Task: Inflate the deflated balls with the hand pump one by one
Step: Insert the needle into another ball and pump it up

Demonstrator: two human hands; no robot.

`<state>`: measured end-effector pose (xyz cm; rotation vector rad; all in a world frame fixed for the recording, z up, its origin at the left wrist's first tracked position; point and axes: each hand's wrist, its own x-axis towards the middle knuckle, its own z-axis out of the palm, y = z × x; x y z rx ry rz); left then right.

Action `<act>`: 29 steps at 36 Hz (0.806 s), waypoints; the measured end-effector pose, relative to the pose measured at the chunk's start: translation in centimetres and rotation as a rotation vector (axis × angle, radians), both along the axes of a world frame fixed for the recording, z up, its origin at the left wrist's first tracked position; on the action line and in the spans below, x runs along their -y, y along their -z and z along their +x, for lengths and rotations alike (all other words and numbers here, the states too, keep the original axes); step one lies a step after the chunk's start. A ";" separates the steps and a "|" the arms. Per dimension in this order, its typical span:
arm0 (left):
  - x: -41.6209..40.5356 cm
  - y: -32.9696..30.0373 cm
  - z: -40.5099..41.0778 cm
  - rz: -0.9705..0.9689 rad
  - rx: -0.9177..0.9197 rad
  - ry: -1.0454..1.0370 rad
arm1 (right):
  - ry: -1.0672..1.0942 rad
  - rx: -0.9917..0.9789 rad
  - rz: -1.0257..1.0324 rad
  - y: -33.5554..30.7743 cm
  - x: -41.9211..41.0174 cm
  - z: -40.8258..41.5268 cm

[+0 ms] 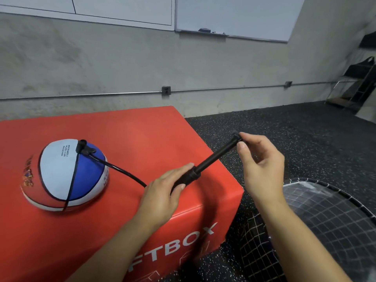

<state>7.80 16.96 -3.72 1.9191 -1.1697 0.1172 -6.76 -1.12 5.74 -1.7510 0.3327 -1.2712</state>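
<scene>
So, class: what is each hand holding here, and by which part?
Both hold the hand pump. The left hand grips its barrel; the right hand pinches the handle at the end of the extended rod.

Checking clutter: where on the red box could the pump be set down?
The red box is bare behind the ball, up to the far edge. It is crowded near the right corner: hose, left hand, pump.

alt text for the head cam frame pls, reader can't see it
A person's left hand grips a black hand pump while the right hand pinches its extended handle. The pump's hose runs to a partly flattened red, white and blue ball on a red box.
</scene>
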 end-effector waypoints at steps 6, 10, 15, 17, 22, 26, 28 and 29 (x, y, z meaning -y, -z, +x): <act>-0.3 0.2 0.4 -0.064 -0.051 0.015 | -0.100 -0.055 -0.057 2.2 -1.7 2.1; -0.4 0.2 0.6 -0.101 -0.109 0.021 | -0.132 -0.096 -0.081 3.4 -2.9 3.2; -0.6 -0.2 0.5 -0.131 -0.114 0.023 | -0.169 -0.172 -0.074 5.1 -4.0 4.2; -0.7 -0.5 0.4 -0.131 -0.117 0.022 | -0.167 -0.183 -0.087 5.4 -4.2 4.3; -1.0 -1.1 0.2 -0.144 -0.140 -0.008 | -0.188 -0.182 -0.083 5.3 -4.6 4.5; -1.4 -1.3 0.4 -0.193 -0.210 -0.038 | -0.258 -0.188 -0.042 5.4 -5.4 5.0; -1.6 -1.5 0.5 -0.222 -0.265 -0.064 | -0.287 -0.196 -0.008 5.7 -5.9 5.5; -1.7 -1.6 0.6 -0.235 -0.295 -0.074 | -0.307 -0.206 0.015 5.9 -6.3 5.8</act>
